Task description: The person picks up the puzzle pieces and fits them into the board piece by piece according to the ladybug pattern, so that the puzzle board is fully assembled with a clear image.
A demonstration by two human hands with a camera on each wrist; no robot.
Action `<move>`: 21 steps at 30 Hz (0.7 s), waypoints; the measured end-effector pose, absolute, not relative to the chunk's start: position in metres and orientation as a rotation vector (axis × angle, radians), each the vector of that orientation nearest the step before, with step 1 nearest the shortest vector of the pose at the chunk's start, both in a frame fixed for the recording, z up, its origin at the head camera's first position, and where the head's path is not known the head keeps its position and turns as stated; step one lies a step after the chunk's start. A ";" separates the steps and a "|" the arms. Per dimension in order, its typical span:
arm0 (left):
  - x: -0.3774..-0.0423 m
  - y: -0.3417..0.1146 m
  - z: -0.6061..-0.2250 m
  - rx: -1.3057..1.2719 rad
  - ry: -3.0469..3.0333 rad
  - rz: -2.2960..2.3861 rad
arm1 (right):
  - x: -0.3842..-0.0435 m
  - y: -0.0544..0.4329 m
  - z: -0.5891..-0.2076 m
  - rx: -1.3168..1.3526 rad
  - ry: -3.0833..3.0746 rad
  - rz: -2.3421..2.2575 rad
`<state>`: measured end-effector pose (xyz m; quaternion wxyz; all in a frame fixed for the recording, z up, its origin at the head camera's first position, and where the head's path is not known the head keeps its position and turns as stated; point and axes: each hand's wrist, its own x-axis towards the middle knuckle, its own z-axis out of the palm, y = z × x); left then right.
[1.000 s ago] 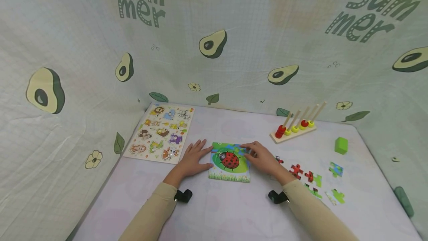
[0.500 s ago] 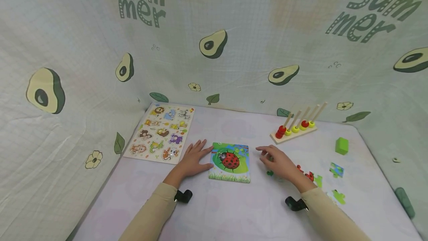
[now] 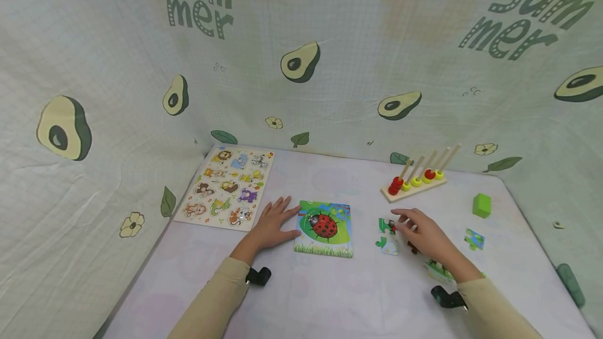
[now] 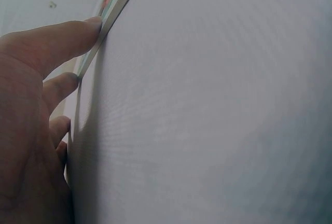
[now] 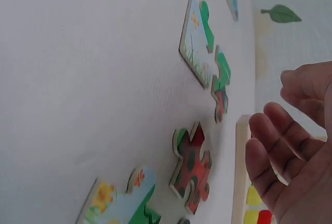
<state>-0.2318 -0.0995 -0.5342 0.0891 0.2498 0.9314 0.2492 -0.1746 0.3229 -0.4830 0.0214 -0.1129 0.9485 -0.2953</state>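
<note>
Avocado-printed pale cloth (image 3: pixel 245 93) fills the upper frame in the head view, with a pale desk (image 3: pixel 306 297) below it. Ladybird board (image 3: pixel 324 228) flat on the desk, just below mid-frame.

Left hand (image 3: pixel 269 225), left of it: fingers straight, spread wide; thumb and forefinger tips at the board's left edge, gripping nothing. Left wrist view agrees: fingertips along the board's edge; board seen nearly edge-on, its face mostly cut off by the top border, palm cut by the left.

Right hand (image 3: pixel 423 234), right of centre, over loose puzzle pieces: fingers relaxed, partly bent, nothing seen in the grasp. Right wrist view shows a gap between thumb and fingers, the hand cut off at the right border.

Green-and-red piece (image 3: pixel 385 225) by its fingertips; whether touching, cannot tell from the head view. Red piece (image 5: pixel 193 169) clear in the right wrist view, mostly hidden under the hand from above. Another piece (image 5: pixel 122 198) cut by that view's lower border.

Animal board (image 3: pixel 216 191) left of frame; peg stand (image 3: pixel 414 190) upper right of the desk, green block (image 3: pixel 481 206) far right.
</note>
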 end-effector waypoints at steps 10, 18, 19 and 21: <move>-0.232 -0.100 -0.535 0.748 2.770 0.735 | -0.159 0.360 -0.483 -0.186 2.985 -0.870; -0.232 -0.100 -0.533 0.744 2.767 0.730 | -0.149 0.393 -0.485 -0.078 3.016 -0.812; -0.232 -0.100 -0.533 0.744 2.768 0.726 | -0.148 0.398 -0.486 -0.062 3.022 -0.804; -0.232 -0.099 -0.533 0.742 2.768 0.729 | -0.146 0.407 -0.487 -0.027 3.037 -0.783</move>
